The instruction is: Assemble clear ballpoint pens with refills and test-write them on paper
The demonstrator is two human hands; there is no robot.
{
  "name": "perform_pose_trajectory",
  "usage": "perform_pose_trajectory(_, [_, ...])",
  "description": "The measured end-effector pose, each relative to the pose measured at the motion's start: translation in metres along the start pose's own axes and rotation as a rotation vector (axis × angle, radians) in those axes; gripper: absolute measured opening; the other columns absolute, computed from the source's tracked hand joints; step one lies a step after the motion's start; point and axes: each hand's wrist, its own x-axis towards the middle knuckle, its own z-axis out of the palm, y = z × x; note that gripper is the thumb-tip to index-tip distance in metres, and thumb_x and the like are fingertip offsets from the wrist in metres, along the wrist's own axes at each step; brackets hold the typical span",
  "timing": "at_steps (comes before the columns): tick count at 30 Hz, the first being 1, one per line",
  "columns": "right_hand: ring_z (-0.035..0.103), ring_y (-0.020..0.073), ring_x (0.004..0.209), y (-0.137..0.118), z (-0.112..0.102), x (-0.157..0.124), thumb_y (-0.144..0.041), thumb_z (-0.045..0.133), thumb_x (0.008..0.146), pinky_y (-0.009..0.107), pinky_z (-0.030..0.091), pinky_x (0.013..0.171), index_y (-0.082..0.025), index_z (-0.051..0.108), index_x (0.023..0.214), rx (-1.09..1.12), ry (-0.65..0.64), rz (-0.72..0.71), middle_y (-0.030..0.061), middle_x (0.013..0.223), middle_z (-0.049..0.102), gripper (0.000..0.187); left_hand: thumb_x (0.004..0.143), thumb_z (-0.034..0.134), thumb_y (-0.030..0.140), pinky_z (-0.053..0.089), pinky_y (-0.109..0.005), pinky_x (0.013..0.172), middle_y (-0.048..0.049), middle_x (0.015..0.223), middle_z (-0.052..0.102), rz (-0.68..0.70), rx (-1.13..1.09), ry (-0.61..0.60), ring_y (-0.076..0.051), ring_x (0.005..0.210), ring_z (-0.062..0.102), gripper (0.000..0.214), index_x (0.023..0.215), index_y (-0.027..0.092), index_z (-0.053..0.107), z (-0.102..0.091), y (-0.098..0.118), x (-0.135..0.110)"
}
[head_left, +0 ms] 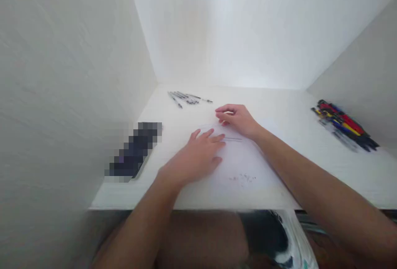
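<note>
Head view: the left hand (pixel 198 157), fingers spread, lies over white paper (pixel 245 159), fingertips beside a slim grey rod (pixel 234 139). The right hand (pixel 237 118), fingers curled, lies just beyond the rod; whether it grips anything cannot be told. Dark specks (pixel 245 177) on the paper's near part, perhaps writing, are too blurred to read.

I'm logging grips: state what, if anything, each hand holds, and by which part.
The left hand is spread, gripping nothing visible; whether the right hand pinches anything cannot be told.
</note>
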Motion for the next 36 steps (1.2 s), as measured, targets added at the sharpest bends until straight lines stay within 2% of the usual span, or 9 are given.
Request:
perform_pose_trajectory(4, [0.065,0.0146,0.063,0.001,0.000,0.000,-0.037,0.081,0.081,0.030,0.053,0.063,-0.016,0.079,0.094,-0.012,0.007,0.020,0.0048,0.076,0.074,0.025,0.106,0.052,0.023,0.023,-0.060,0.128,-0.0051,0.157,0.056,0.016,-0.040,0.057,-0.030,0.151,0.043,0.035,0.138,0.019,0.065,-0.001,-0.002,0.003])
perform_pose_trajectory(7, [0.065,0.0146,0.063,0.003,0.001,0.001,-0.038,0.082,0.081,0.031,0.053,0.063,-0.018,0.079,0.091,0.005,0.012,0.035,0.0048,0.077,0.074,0.023,0.104,0.056,0.021,0.035,-0.053,0.122,-0.0051,0.129,0.076,0.025,-0.037,0.139,-0.028,0.128,0.062,0.024,0.117,0.019,0.076,-0.003,-0.003,0.005])
perform_pose_trajectory(9, [0.065,0.0148,0.064,0.004,0.001,0.001,-0.039,0.083,0.080,0.031,0.053,0.064,-0.018,0.079,0.090,0.011,0.013,0.034,0.0051,0.077,0.074,0.023,0.102,0.059,0.020,0.042,-0.051,0.114,-0.0048,0.112,0.079,0.049,-0.015,0.173,-0.027,0.113,0.067,0.021,0.101,0.019,0.080,-0.004,-0.003,0.006])
perform_pose_trajectory(11, [0.065,0.0150,0.065,0.004,0.001,0.001,-0.039,0.083,0.080,0.031,0.053,0.064,-0.018,0.079,0.089,0.016,0.010,0.031,0.0055,0.079,0.074,0.023,0.101,0.060,0.019,0.045,-0.050,0.108,-0.0041,0.106,0.080,0.080,-0.009,0.198,-0.027,0.105,0.068,0.020,0.097,0.020,0.080,-0.003,-0.002,0.008])
perform_pose_trajectory(23, [0.064,0.0141,0.065,0.007,-0.001,0.001,-0.037,0.084,0.079,0.031,0.052,0.064,-0.019,0.081,0.089,0.047,0.013,0.037,0.0055,0.084,0.075,0.021,0.097,0.058,0.010,0.050,-0.047,0.102,-0.0051,0.108,0.076,0.108,-0.111,0.246,-0.025,0.103,0.068,0.024,0.109,0.020,0.077,0.006,0.002,0.009])
perform_pose_trajectory(26, [0.065,0.0143,0.069,0.011,-0.001,0.003,-0.038,0.086,0.079,0.030,0.053,0.067,-0.020,0.081,0.091,0.093,0.017,0.058,0.0055,0.086,0.076,0.022,0.095,0.054,0.004,0.053,-0.043,0.097,-0.0041,0.107,0.075,0.106,-0.159,0.259,-0.023,0.098,0.069,0.030,0.108,0.020,0.076,0.006,0.001,0.008])
perform_pose_trajectory(29, [0.065,0.0137,0.071,0.010,0.000,0.003,-0.036,0.089,0.076,0.029,0.053,0.067,-0.020,0.081,0.089,0.204,0.027,0.101,0.0054,0.088,0.075,0.022,0.092,0.052,0.000,0.055,-0.038,0.098,-0.0047,0.110,0.075,0.093,-0.213,0.288,-0.022,0.102,0.069,0.035,0.111,0.019,0.075,0.007,0.002,0.008])
perform_pose_trajectory(32, [0.065,0.0123,0.073,0.002,0.001,0.001,-0.032,0.092,0.071,0.026,0.053,0.067,-0.019,0.081,0.085,0.360,0.019,0.170,0.0051,0.092,0.075,0.023,0.093,0.053,0.001,0.052,-0.039,0.106,-0.0068,0.116,0.075,0.065,-0.232,0.338,-0.023,0.111,0.068,0.036,0.119,0.017,0.073,0.007,0.004,0.008])
perform_pose_trajectory(36, [0.066,0.0116,0.077,-0.012,-0.002,-0.003,-0.030,0.093,0.070,0.025,0.055,0.070,-0.018,0.080,0.086,0.555,-0.045,0.240,0.0038,0.096,0.073,0.024,0.094,0.054,0.003,0.054,-0.040,0.103,-0.0069,0.114,0.075,0.011,-0.224,0.448,-0.023,0.110,0.067,0.037,0.125,0.017,0.069,0.008,0.002,0.008])
